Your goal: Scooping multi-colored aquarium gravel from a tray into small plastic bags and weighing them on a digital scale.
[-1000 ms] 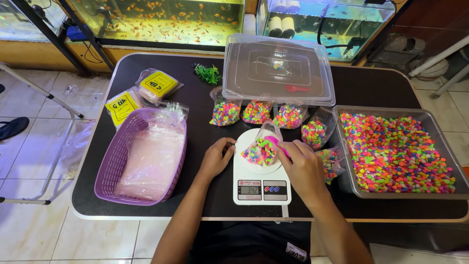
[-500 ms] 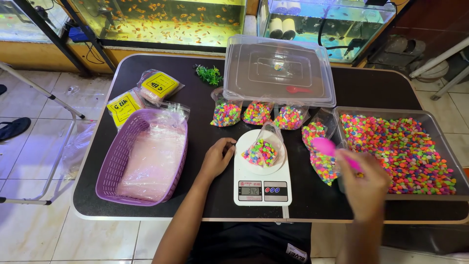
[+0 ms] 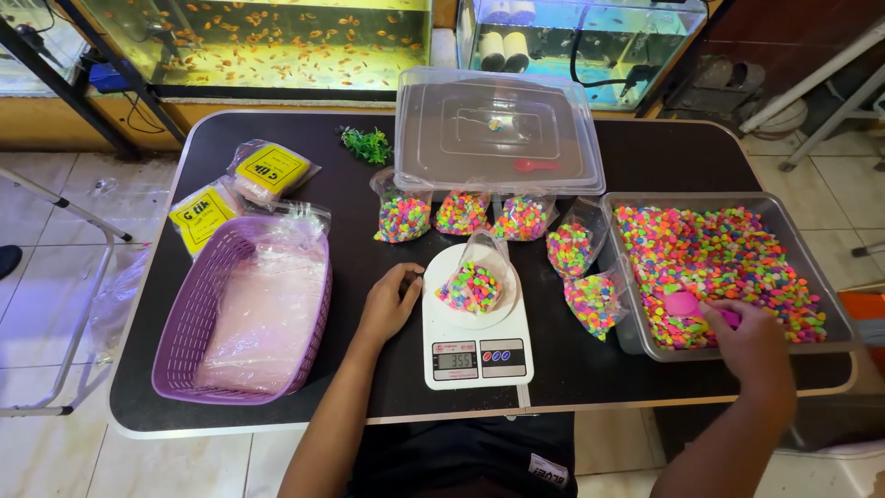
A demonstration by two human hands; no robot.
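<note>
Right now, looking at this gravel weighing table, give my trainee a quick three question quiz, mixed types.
1. True or false: the right hand holds a pink scoop over the metal tray of coloured gravel.
2. Multiple choice: the open bag of gravel stands on A) the purple basket, B) the white kitchen scale, C) the clear plastic lid.
3. What does the left hand rest beside?

Key: 1 true. 2 B. 3 The left edge of the scale, on the black table.
</note>
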